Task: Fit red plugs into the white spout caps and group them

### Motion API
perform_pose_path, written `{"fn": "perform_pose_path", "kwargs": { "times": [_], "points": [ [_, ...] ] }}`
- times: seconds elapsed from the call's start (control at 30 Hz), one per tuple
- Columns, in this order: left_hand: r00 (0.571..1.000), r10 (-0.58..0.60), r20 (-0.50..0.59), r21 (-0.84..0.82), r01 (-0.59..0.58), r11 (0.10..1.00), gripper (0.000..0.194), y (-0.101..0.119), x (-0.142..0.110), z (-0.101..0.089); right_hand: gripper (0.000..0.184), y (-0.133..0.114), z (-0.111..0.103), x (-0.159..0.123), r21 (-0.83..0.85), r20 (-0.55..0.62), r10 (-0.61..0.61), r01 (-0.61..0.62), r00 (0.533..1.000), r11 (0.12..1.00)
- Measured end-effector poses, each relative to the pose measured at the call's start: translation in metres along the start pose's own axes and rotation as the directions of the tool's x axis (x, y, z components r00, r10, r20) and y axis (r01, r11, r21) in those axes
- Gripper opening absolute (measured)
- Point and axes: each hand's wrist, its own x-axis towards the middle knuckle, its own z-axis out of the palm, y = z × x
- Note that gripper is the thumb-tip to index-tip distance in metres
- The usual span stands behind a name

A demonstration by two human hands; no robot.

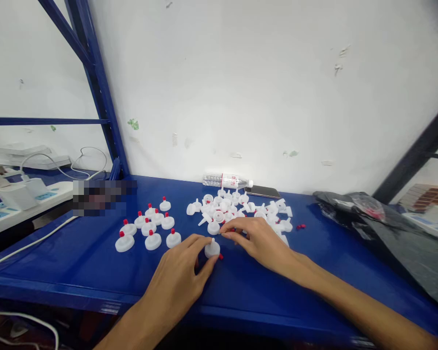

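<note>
My left hand (184,265) grips a white nozzle cap (212,250) by its round base, between thumb and fingers. Its spout points up and has no red tip on it. A small red tip (221,256) lies beside that base, close to my left thumb. Just to the right, my right hand (253,240) is closed in a pinch; whatever its fingertips hold, if anything, is too small to make out. Beyond the right hand spreads a pile of white nozzle caps (219,215), some tipped over. Several white caps with red tips (153,240) stand upright on the left.
Against the wall lie a clear plastic bottle (230,181) and a dark phone (263,192). A few red tips (301,226) rest right of the pile. A black plastic bag (387,248) covers the right side of the blue table (95,272). Power strip (47,194) and cables occupy the left.
</note>
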Motion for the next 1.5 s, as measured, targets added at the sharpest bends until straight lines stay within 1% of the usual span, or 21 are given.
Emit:
{"fn": "perform_pose_path", "kwargs": {
  "times": [0.07, 0.17, 0.23, 0.3, 0.37, 0.57, 0.67, 0.73, 0.8, 0.9, 0.97, 1.0, 1.07, 1.17, 1.27, 1.33, 1.37, 1.5],
  "points": [
    [1.000, -0.009, -0.018, 0.006, 0.009, 1.000, 0.031, -0.002, -0.001, 0.001, 0.019, -0.003, -0.003, 0.000, 0.050, -0.001, -0.008, 0.008, 1.000, 0.999],
    [1.000, -0.022, -0.008, 0.047, 0.022, 0.999, 0.036, -0.003, -0.003, 0.003, 0.021, -0.006, -0.005, 0.000, 0.136, 0.019, 0.001, -0.004, 1.000, 0.991],
    [1.000, -0.013, 0.003, 0.069, 0.013, 0.998, 0.036, -0.003, -0.004, 0.004, 0.020, -0.006, -0.005, -0.001, 0.176, -0.007, 0.030, -0.028, 1.000, 0.984],
    [1.000, 0.003, 0.013, 0.076, -0.004, 0.997, 0.036, -0.004, -0.005, 0.004, 0.020, -0.006, -0.004, -0.001, 0.181, -0.055, 0.062, -0.051, 0.997, 0.982],
    [1.000, 0.013, 0.019, 0.076, -0.014, 0.997, 0.035, -0.004, -0.006, 0.004, 0.020, -0.005, -0.001, -0.001, 0.174, -0.081, 0.068, -0.053, 0.994, 0.983],
    [0.999, 0.044, 0.006, 0.016, -0.044, 0.999, 0.030, -0.006, -0.008, 0.007, 0.020, -0.008, 0.008, -0.002, 0.205, -0.051, -0.020, 0.030, 0.999, 0.978],
    [0.999, 0.031, -0.010, -0.029, -0.031, 0.999, 0.028, -0.005, -0.007, 0.006, 0.019, -0.010, 0.012, -0.003, 0.236, -0.073, -0.040, 0.056, 0.997, 0.970],
    [0.999, 0.020, -0.035, -0.070, -0.022, 0.997, 0.030, -0.004, -0.008, 0.006, 0.018, -0.011, 0.013, -0.003, 0.265, -0.091, -0.018, 0.042, 0.996, 0.963],
    [0.998, -0.006, -0.061, -0.108, 0.000, 0.994, 0.036, -0.003, -0.010, 0.005, 0.020, -0.012, 0.014, -0.002, 0.338, -0.086, 0.041, -0.010, 0.995, 0.941],
    [0.996, -0.037, -0.078, -0.138, 0.026, 0.990, 0.047, -0.001, -0.012, 0.004, 0.031, -0.014, 0.015, -0.002, 0.471, -0.043, 0.130, -0.095, 0.991, 0.877],
    [0.997, -0.015, -0.075, -0.138, 0.005, 0.990, 0.045, 0.001, -0.012, 0.003, 0.036, -0.017, 0.012, -0.002, 0.510, -0.024, 0.154, -0.121, 0.988, 0.852],
    [0.997, -0.002, -0.076, -0.134, -0.008, 0.991, 0.042, 0.002, -0.012, 0.002, 0.036, -0.018, 0.010, -0.002, 0.507, -0.024, 0.167, -0.132, 0.986, 0.852],
    [0.996, 0.008, -0.085, -0.114, -0.018, 0.993, 0.038, 0.003, -0.011, 0.001, 0.029, -0.019, 0.005, -0.002, 0.445, -0.036, 0.187, -0.152, 0.982, 0.883],
    [0.994, 0.003, -0.113, -0.031, -0.007, 0.999, 0.039, 0.000, -0.014, -0.004, 0.022, -0.017, 0.001, -0.005, 0.225, -0.002, 0.155, -0.150, 0.988, 0.963],
    [0.994, -0.006, -0.109, 0.139, 0.021, 0.990, 0.039, -0.007, -0.026, -0.013, 0.016, -0.012, 0.006, -0.008, 0.030, 0.071, 0.080, -0.083, 0.994, 0.996],
    [0.994, -0.058, -0.094, 0.272, 0.082, 0.959, 0.036, -0.014, -0.035, -0.021, 0.014, -0.007, 0.012, -0.009, -0.025, 0.092, 0.038, -0.036, 0.995, 0.999],
    [0.991, -0.102, -0.087, 0.333, 0.126, 0.935, 0.035, -0.017, -0.039, -0.026, 0.012, -0.005, 0.014, -0.009, -0.031, 0.100, 0.021, -0.018, 0.995, 0.999],
    [0.964, -0.263, -0.047, 0.507, 0.249, 0.825, 0.034, -0.028, -0.044, -0.043, 0.012, 0.002, 0.018, -0.008, 0.015, 0.092, -0.012, 0.011, 0.996, 1.000]
  ]
}}
